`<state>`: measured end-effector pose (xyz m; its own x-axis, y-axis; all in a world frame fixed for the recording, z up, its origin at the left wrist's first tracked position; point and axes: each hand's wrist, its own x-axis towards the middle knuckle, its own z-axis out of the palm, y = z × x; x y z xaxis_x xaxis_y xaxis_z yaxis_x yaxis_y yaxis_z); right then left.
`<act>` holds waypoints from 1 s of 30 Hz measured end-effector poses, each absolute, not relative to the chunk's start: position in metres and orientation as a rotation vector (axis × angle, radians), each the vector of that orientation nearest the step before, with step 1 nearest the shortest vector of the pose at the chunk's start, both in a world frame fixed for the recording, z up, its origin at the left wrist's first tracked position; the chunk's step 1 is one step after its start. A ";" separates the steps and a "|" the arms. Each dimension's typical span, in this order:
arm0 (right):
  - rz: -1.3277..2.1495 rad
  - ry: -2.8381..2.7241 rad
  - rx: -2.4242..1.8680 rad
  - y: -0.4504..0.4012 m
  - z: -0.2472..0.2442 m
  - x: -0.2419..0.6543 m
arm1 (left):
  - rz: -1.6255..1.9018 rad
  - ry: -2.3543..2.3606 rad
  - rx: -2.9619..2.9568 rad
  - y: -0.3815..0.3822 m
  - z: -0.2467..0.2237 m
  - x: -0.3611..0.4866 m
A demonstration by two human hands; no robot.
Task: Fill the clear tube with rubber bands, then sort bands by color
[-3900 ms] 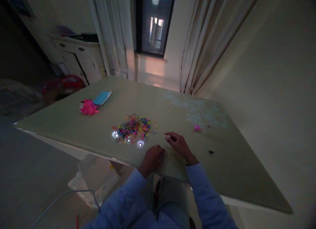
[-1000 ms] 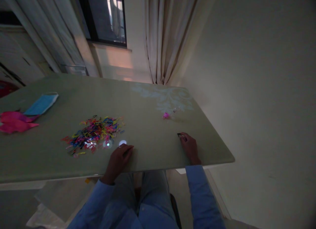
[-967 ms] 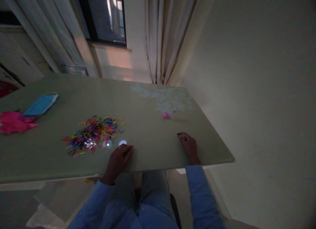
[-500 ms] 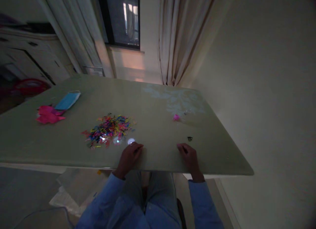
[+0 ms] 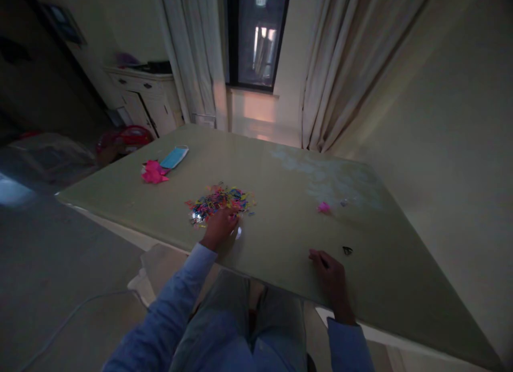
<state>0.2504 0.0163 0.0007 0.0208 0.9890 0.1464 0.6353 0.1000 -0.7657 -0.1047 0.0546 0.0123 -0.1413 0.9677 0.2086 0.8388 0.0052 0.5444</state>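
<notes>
A heap of small multicoloured clips (image 5: 216,200) lies on the pale green table (image 5: 276,238). My left hand (image 5: 220,226) is at the heap's near right edge, its fingers drawn together; whatever they pinch is too small to name. My right hand (image 5: 329,270) rests near the table's front edge with thumb and fingers closed, and anything between them cannot be made out. Just beyond it, to the right, lies a small black piece (image 5: 347,250). Farther back are a small pink item (image 5: 324,207) and a tiny clear one (image 5: 344,202).
A crumpled bright pink item (image 5: 154,171) and a blue face mask (image 5: 175,157) lie on the table's far left part. Behind the table hang curtains (image 5: 196,62) beside a window. A white cabinet (image 5: 144,97) stands at the back left, near a red object (image 5: 134,137).
The view has swung to the left. My left hand has moved forward from the table's front edge to the clip heap. My right hand stays near the black piece.
</notes>
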 end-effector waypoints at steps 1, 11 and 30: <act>0.651 -1.695 -1.607 0.016 0.001 0.251 | 0.781 2.067 1.907 0.060 0.015 -0.105; 0.686 -1.659 -1.621 0.017 0.000 0.254 | 0.571 1.990 2.045 0.088 0.015 -0.099; 0.661 -1.672 -1.609 0.017 -0.001 0.251 | 1.453 1.067 0.584 0.025 0.061 -0.075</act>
<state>0.2514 0.0170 -0.0006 0.0305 0.9893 0.1423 0.6242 0.0923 -0.7758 -0.0747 0.0247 0.0614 -0.1935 0.9556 -0.2220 -0.4977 0.0994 0.8616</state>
